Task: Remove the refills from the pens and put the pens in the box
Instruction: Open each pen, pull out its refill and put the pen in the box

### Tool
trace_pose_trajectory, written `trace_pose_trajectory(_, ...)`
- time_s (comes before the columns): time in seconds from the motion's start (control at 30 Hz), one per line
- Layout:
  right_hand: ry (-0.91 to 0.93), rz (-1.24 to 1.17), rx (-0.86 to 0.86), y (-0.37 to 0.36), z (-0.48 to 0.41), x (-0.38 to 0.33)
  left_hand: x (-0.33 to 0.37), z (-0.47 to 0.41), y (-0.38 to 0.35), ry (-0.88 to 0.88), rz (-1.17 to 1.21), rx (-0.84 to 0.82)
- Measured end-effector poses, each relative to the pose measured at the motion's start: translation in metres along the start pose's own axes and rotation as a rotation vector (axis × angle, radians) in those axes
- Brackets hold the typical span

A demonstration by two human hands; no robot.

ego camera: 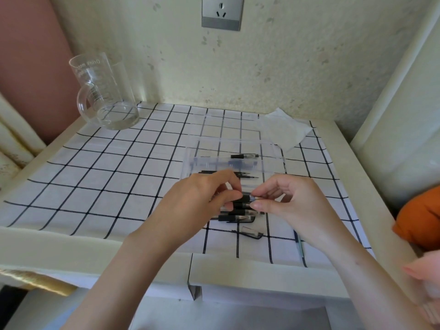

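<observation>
Head view. Holding one pen point(247, 198) roughly level between both hands, just nearer than the clear box point(188, 163). Gripping the barrel with the left hand point(204, 194), fingers curled round it. Pinching the tip end with the right hand point(288, 198), thumb and forefinger closed on it, other fingers loosely curled. Cannot tell whether the tip is unscrewed.

Inside the box, by its far wall: one boxed pen point(245, 156) with a black grip, lying crosswise. At the box's near wall: a few thin black refills point(245, 174) side by side, partly hidden by the left fingers. Cannot tell if they lie inside or just outside.

Nearer than the box, under the hands: heap of pens point(240, 214), black grips, silver tips pointing right. Nearer again: clear cap point(250, 232) with a dark clip, alone on the cloth. Near-right of the box, beside the right wrist: thin teal stick point(299, 246), refill or pen, cannot tell.

Behind the box: clear lid point(226, 122), lying flat. Behind-right: white tissue point(283, 129). Well off behind-left: glass jug point(107, 96) with handle. Under the box: checked cloth point(95, 175), white with a black grid. On the wall above the box: grey socket point(222, 13). Far right of the box: orange thing point(419, 220), cut off by the edge.
</observation>
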State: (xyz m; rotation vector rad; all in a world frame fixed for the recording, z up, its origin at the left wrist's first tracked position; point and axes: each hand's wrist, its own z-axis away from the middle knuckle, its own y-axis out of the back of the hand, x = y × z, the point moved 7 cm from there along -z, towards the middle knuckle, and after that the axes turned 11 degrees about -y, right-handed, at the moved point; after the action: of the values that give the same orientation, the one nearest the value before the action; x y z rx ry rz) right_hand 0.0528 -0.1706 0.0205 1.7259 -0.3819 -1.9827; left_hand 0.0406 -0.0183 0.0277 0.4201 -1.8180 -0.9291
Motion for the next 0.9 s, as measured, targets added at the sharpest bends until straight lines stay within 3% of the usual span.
trace_pose_trajectory(0.63,-0.013,0.049,0.03,0.0038,0.0016,0.0006,-0.0027,0.0,-0.0019,-0.018,-0.013,-0.047)
trace_pose_trajectory(0.9,-0.009,0.056,0.052,0.0055,-0.0013,0.0039,-0.0079,0.0012,0.0002,0.057,-0.014,-0.073)
